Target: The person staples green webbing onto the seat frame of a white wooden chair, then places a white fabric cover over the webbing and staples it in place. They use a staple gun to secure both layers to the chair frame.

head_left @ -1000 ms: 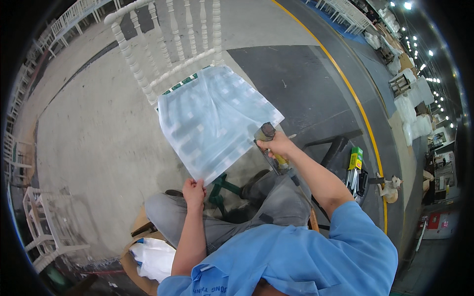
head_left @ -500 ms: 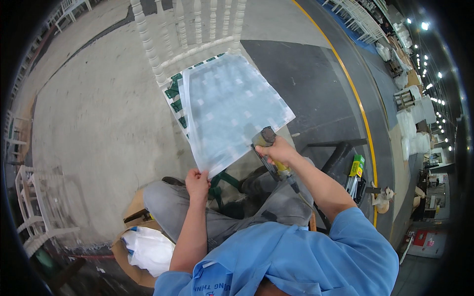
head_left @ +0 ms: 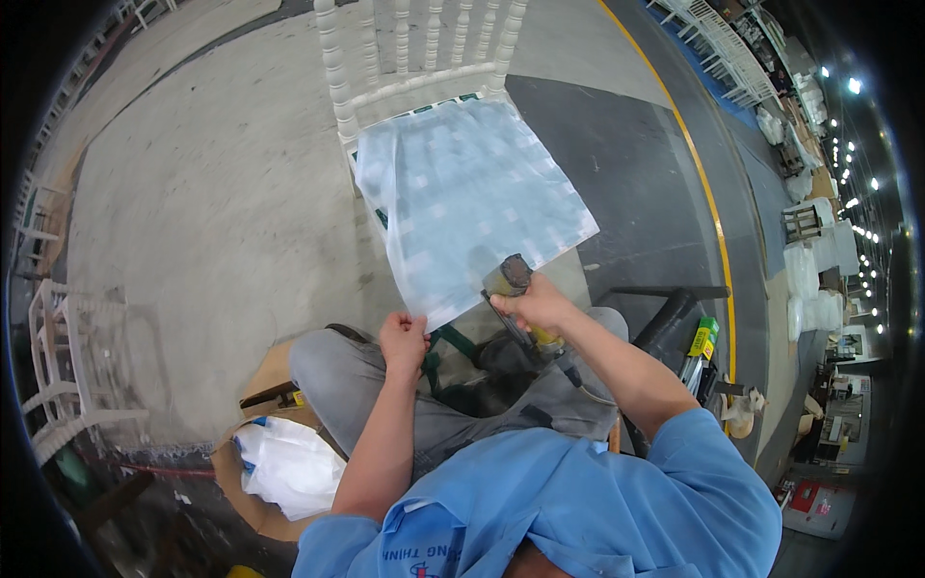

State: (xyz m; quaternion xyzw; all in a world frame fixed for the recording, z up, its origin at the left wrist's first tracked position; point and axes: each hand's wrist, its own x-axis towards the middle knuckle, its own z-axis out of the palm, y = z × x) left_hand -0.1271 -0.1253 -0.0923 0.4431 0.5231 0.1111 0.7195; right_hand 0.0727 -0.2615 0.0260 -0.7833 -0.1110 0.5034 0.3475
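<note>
A thin white cloth [head_left: 482, 183] lies over the seat of a white chair [head_left: 414, 85] with turned back spindles. A little green webbing [head_left: 383, 218] shows at the seat's left side. My left hand [head_left: 403, 342] pinches the cloth's near left corner between thumb and fingers. Wrapped around the handle of a yellow staple gun [head_left: 511, 275], my right hand [head_left: 538, 306] holds it at the front edge of the seat. The gun's nose rests at or just over the cloth; contact is hard to tell. A hose runs from its handle end.
By my left knee stands an open cardboard box [head_left: 231, 482] holding white cloth [head_left: 289, 467]. On my right are a black stand [head_left: 665, 328] and a green-yellow box [head_left: 704, 337]. White chair frames [head_left: 72, 376] stand at the left. A yellow floor line [head_left: 708, 202] runs along the right.
The cloth's left side has been drawn outward and now covers most of the green webbing there. Along the front edge, the staple gun has shifted left, closer to my left hand.
</note>
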